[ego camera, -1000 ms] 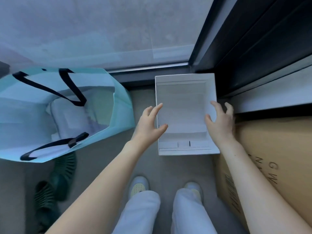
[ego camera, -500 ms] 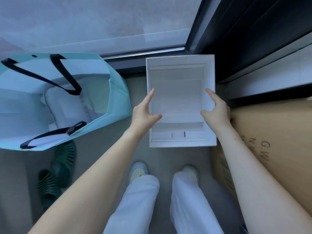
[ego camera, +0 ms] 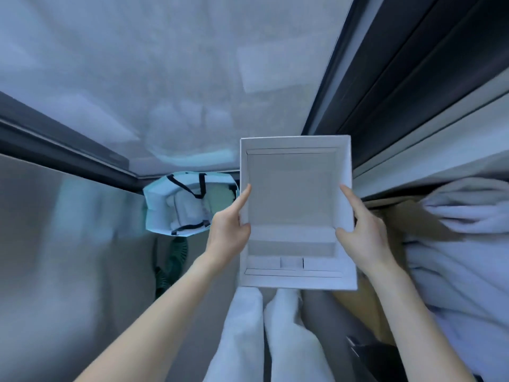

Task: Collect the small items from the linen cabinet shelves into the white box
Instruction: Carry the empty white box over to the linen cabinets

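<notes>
Lifted off the floor since half a second ago, the white box [ego camera: 296, 213] now sits higher in the head view, held level in the air between both hands, above the person's white-trousered legs [ego camera: 271, 337]. Left hand [ego camera: 230, 235] clasps the box's left wall, its index finger lying straight along the outside and its thumb hooked over the rim. Right hand [ego camera: 363, 234] mirrors it on the right wall, fingers [ego camera: 347, 194] stretched along the side, thumb pressed on the rim. Both sets of fingers are closed on the box. Its inside is bare, with a narrow ledge and small dividers at the near end. Below and to the left, a pale blue bag [ego camera: 190, 205] with black handles stands on the grey floor [ego camera: 91, 271], green slippers [ego camera: 172, 260] just beside it. To the right, folded white linen [ego camera: 462, 244] bulges from a shelf, above a brown cardboard carton [ego camera: 366, 307]. Dark door frames [ego camera: 399, 78] run up the right side; frosted glass [ego camera: 170, 78] fills the top.
</notes>
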### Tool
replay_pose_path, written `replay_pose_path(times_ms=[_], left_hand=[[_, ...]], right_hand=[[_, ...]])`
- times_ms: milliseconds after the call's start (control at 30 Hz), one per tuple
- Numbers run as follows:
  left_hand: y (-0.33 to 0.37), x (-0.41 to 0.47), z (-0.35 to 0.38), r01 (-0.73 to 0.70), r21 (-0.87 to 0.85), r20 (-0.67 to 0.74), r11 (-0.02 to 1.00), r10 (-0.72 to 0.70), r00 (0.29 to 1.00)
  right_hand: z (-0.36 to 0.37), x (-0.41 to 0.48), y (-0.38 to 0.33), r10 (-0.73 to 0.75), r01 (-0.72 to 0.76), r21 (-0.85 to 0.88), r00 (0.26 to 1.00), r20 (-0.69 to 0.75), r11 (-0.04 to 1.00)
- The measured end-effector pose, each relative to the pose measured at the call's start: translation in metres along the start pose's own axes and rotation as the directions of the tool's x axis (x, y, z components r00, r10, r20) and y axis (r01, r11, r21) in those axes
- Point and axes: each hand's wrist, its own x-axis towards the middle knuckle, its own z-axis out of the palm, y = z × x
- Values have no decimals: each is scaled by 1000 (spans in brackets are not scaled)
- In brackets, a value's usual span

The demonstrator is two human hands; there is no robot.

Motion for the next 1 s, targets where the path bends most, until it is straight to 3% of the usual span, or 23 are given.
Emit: replay_pose_path(times_ms=[233,433,633,800,1000], left_hand=[[129,-92,-113,-123,-68,-141,990,113,984],[199,-141,-194,-249,-172,-230,953,207,951],[254,-192,-256,-445,-397,-389,803,292,873],[269,-215,-278,-522,-497,-502,693,260,824],[265,-232,-281,-516,-429,-646,741,148,749]], right_hand=[[-121,-114,-103,-202,209,128,977,-70,969],[-175,-181,-163,-409,434,323,901,-145,841],[-214,-208,-215,-517,541,421,837,-182,728],[-229,-216,-250,-620,645,442,752,-224,623],[-217,-206,-277,-730,733,381,658,-183,564]])
